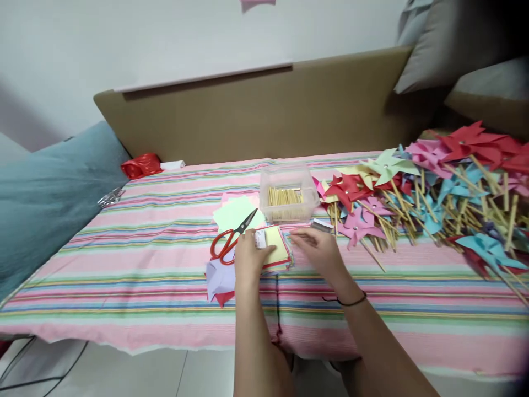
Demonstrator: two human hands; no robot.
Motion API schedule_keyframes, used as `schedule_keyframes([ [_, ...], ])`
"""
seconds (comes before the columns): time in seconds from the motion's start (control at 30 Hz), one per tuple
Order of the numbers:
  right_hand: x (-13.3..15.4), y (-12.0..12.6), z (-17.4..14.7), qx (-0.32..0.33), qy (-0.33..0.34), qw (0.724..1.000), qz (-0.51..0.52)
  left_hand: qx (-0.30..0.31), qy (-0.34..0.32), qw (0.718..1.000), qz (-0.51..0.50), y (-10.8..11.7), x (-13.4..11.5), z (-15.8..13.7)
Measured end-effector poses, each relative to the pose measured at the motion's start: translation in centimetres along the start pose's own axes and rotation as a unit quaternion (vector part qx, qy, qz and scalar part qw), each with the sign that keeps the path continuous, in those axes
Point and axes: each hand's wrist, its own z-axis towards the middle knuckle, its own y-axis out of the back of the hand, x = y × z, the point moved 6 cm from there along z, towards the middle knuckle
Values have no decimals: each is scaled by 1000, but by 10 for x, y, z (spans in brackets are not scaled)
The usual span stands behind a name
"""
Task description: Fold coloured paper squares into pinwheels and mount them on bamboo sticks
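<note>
A small white printed box [260, 239] sits between the thumb and fingers of my left hand [249, 258], above a stack of square coloured paper [279, 248] with a yellow sheet on top. My right hand [319, 252] is at the stack's right side, its fingertips pinched together; what they hold, if anything, is too small to make out. Red-handled scissors [225, 245] lie partly behind my left hand, blades over pale green sheets [235, 212]. Beneath the handles is folded lilac paper [220, 277]. A dark grey and white small block [322, 225] lies just beyond my right hand.
A clear plastic box [289, 212] of short wooden sticks stands behind the stack. Many finished paper pinwheels [430, 204] on sticks pile up at the right. A red plastic bag [141, 165] lies far left on the striped cloth [136, 264], near a blue cushion [61, 193].
</note>
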Motion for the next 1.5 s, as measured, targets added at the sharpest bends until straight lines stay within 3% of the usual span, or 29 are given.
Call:
schedule_keyframes([
  [0.1,-17,-26,7,22,-1,999,-40,7,32,997,77,-7,-7,0],
  [0.27,-35,-40,8,29,-16,997,-75,17,44,991,123,-8,-11,0],
  [0.57,-20,-42,4,6,48,987,-153,25,44,994,99,-5,-5,3],
  [0.77,-25,-41,2,6,16,987,-161,22,46,996,79,-4,-3,3],
  [0.93,-22,-42,1,16,35,984,-176,19,45,996,72,-3,-3,2],
  [1.1,-24,-42,1,5,12,994,-106,16,44,997,57,-2,-2,3],
  [1.2,-29,-44,1,10,-23,995,-101,4,37,999,2,0,1,4],
  [1.3,-28,-46,0,25,-26,992,-124,-1,49,991,-125,3,9,5],
  [1.5,-35,-46,1,64,-81,992,-76,-7,127,912,-391,9,24,2],
])
